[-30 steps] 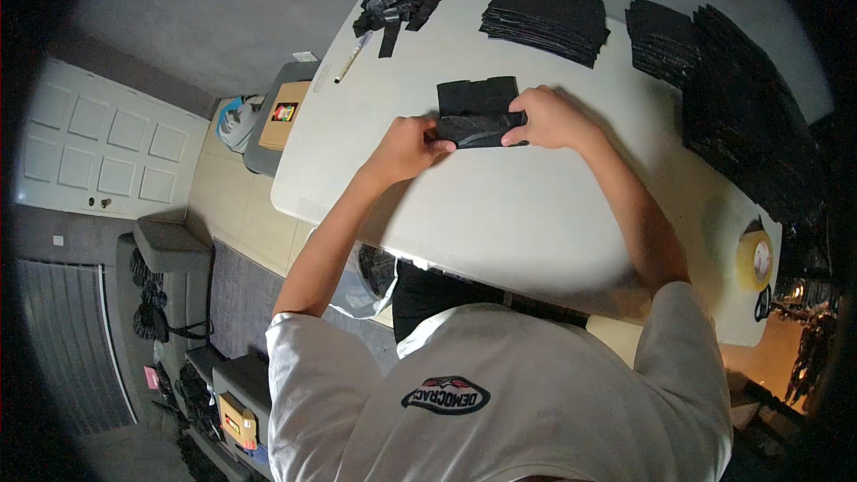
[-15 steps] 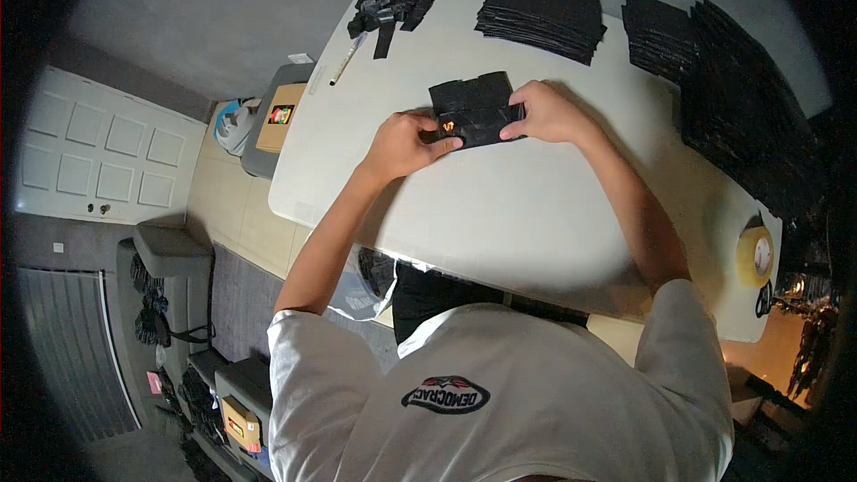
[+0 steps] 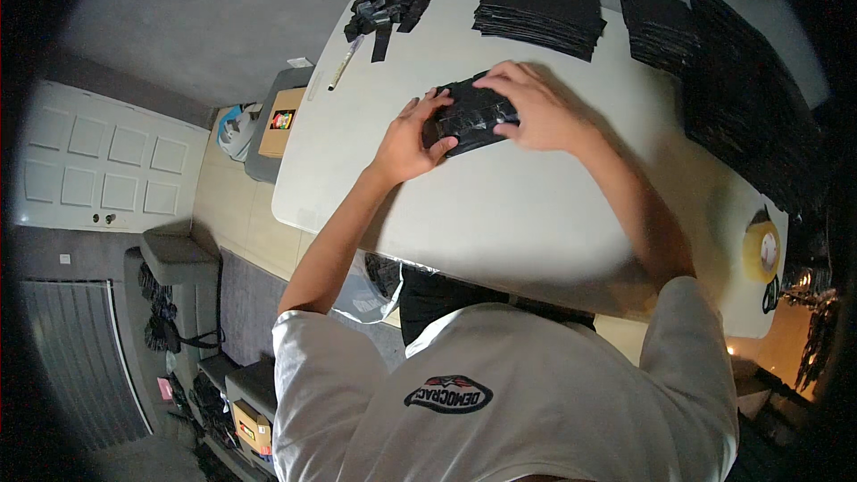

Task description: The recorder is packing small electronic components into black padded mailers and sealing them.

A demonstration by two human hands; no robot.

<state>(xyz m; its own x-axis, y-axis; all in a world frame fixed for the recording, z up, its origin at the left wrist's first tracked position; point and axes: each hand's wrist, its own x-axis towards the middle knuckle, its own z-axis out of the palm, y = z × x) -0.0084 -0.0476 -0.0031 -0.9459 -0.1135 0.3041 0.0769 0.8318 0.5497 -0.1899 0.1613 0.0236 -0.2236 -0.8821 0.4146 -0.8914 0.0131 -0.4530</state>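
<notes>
Both the left hand (image 3: 406, 145) and the right hand (image 3: 543, 116), thumbs and fingers spread apart, touch opposite ends of a folded black piece (image 3: 475, 118) over the white table (image 3: 428, 214), with a broad stretch of pale surface running from it to the near and left edges. Farther off, a stack of black sheets (image 3: 538, 13) stands at the far edge, with black strips (image 3: 386, 4) and a pen (image 3: 340, 70) to its left. More black stacks (image 3: 750, 98) crowd the right side, and a tape roll (image 3: 752, 250) sits close to the right edge.

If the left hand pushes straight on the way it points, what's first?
Probably the black piece, which the left hand seems to touch; exact depth is unclear.
</notes>
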